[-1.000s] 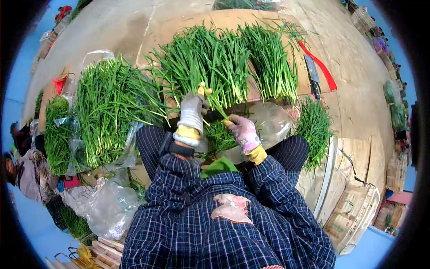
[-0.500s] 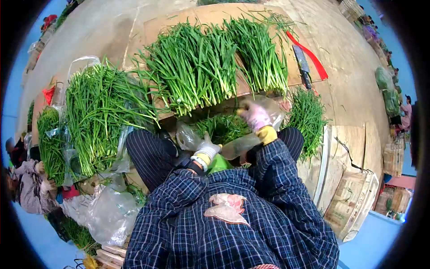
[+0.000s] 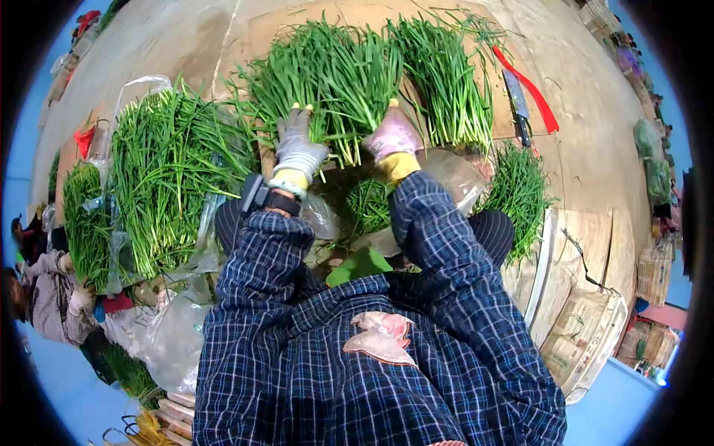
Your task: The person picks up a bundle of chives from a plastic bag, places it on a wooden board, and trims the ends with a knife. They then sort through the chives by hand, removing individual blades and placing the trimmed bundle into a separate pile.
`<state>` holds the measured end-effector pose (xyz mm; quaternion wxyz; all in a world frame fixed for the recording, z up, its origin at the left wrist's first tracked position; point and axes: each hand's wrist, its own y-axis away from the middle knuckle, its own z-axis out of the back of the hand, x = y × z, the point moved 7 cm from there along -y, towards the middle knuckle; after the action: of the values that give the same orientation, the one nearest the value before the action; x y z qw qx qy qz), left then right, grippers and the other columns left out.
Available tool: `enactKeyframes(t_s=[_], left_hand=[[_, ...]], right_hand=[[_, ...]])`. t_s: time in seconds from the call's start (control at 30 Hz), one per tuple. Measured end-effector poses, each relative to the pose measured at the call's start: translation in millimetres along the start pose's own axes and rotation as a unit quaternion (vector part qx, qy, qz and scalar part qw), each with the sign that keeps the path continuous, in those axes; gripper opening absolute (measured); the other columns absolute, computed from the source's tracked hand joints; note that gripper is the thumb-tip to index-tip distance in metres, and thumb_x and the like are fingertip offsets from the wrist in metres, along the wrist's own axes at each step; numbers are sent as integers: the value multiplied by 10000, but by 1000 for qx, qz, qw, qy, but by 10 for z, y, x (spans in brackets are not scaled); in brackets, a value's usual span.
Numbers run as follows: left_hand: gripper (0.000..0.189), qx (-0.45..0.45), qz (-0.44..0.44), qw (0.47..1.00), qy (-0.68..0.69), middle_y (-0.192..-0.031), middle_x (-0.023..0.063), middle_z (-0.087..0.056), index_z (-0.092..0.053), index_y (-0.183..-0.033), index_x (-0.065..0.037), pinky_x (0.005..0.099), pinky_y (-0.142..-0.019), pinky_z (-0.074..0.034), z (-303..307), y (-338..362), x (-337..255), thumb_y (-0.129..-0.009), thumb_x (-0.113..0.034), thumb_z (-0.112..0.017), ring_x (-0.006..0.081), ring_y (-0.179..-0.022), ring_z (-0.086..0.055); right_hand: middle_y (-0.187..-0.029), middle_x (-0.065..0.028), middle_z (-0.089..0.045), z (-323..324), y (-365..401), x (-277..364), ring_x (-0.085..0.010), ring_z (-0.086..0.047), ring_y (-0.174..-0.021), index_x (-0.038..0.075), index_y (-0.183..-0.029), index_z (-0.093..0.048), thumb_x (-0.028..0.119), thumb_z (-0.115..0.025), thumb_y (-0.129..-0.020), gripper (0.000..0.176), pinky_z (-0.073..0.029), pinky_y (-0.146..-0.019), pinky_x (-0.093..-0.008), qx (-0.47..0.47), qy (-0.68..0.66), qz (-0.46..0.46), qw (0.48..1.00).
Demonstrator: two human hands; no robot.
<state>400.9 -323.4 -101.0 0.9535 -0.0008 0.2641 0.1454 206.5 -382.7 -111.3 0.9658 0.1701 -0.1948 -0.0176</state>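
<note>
The left hand [image 3: 297, 145], in a grey glove, lies with its fingers [image 3: 296, 119] stretched straight up onto the lower stalks of the middle bunch of chives [image 3: 335, 74]. The right hand [image 3: 392, 136], in a pink glove, rests against the same bunch just to the right. Whether this hand is closed around any stalks cannot be told. The two hands are apart, with the cut ends of the bunch hanging down between them. A dark wrist device [image 3: 260, 197] sits on the left wrist, above the checked sleeve.

The middle bunch lies at the upper centre of the frame on a cardboard sheet [image 3: 268, 26] spread on the concrete floor [image 3: 149, 44]. Just beside it to the right lies a second bunch [image 3: 446, 82]. Below the hands, between the knees, a smaller heap of chives [image 3: 368, 204] lies next to a clear plastic bag [image 3: 454, 175].

At the left of the frame a large bunch [image 3: 167, 163] sits in clear plastic, with a further bunch [image 3: 85, 215] beyond it near the edge. At the right a loose bunch [image 3: 520, 193] lies by a wooden board [image 3: 587, 245]. In the upper right a cleaver [image 3: 517, 108] lies beside a red strip [image 3: 532, 93]. Crumpled plastic bags [image 3: 175, 334] fill the lower left, where another person [image 3: 52, 297] crouches.
</note>
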Motion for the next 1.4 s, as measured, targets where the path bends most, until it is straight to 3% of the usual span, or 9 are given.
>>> enactKeyframes(t_s=[0.23, 0.4, 0.6, 0.7, 0.77, 0.9, 1.0, 1.1, 1.4], left_hand=[[773, -33, -41, 999, 7, -1369, 167, -356, -397, -1303, -50, 317, -1062, -289, 191, 49, 71, -605, -141, -719, 317, -1277, -323], [896, -49, -63, 990, -117, -1398, 53, -334, -349, -1339, -170, 562, -1065, -152, 498, 243, -421, -573, -324, -787, 353, -1315, -230], [843, 42, 11, 988, -150, -1446, 43, -257, -314, -1368, -204, 565, -1068, -144, 216, -82, -224, -642, -284, -733, 350, -1344, -152], [846, 29, 36, 997, -60, -1450, 38, -248, -304, -1372, -217, 549, -1076, -149, 124, -166, -10, -637, -264, -722, 339, -1353, -136], [890, 41, 20, 998, -34, -1458, 30, -227, -283, -1378, -208, 541, -1073, -182, 113, -205, 83, -616, -253, -741, 333, -1354, -150], [859, 34, 22, 999, -6, -1466, 36, -220, -292, -1380, -207, 554, -1082, -117, 224, -88, 12, -648, -250, -739, 310, -1368, -120], [649, -140, -128, 974, -120, -1319, 35, -422, -508, -1209, -182, 566, -1053, -148, 578, 167, -477, -611, -253, -750, 291, -1270, -312], [383, 21, -386, 903, -189, -1115, -23, -577, -614, -1060, -224, 586, -1028, -175, -16, 187, -787, -682, -212, -678, 230, -1204, -408], [304, 153, -267, 919, -247, -1020, 33, -617, -628, -1045, -193, 512, -1080, -146, -270, -31, -610, -749, -160, -570, 228, -1054, -531]], right_hand=[[-1244, -225, -497, 240, -116, -202, -283, -480, -1177, -36, -1376, -197, 317, -799, -611, 1036, -374, -994, -321, 34, -31, -36, 998], [-1246, -245, -485, 184, 135, 61, -308, -490, -1159, -55, -1395, -49, 480, -809, -553, 1254, -380, -982, -343, 1, -13, 11, 1000], [-1442, -203, -198, -119, 388, 399, -362, -336, -1269, 121, -1442, -52, 549, -786, -547, 1234, -345, -1005, -451, 10, 118, -50, 992], [-1321, -218, -387, -38, 353, 369, -322, -498, -1116, 55, -1432, -75, 357, -750, -664, 1066, -469, -868, -377, 22, 85, -74, 993], [-958, -192, -613, -41, 115, 114, -286, -629, -832, -6, -1415, -89, 164, -624, -744, 875, -510, -719, -373, -135, 38, 14, 990], [-946, -191, -628, 108, 17, 40, -287, -630, -838, -21, -1401, -150, 98, -587, -774, 774, -506, -727, -375, -66, 79, -23, 994], [-960, -200, -627, 59, -91, 17, -300, -629, -879, -28, -1390, -176, 100, -571, -796, 725, -508, -742, -385, -72, 90, -6, 993], [-1001, -222, -615, 88, -77, 26, -314, -619, -926, -20, -1387, -180, 77, -593, -769, 749, -504, -778, -384, -65, 39, -4, 997], [-939, -222, -620, 987, -241, 109, -331, -619, -882, 5, -1343, -241, 198, -690, -668, 833, -498, -784, -372, -55, 78, 48, 994]])
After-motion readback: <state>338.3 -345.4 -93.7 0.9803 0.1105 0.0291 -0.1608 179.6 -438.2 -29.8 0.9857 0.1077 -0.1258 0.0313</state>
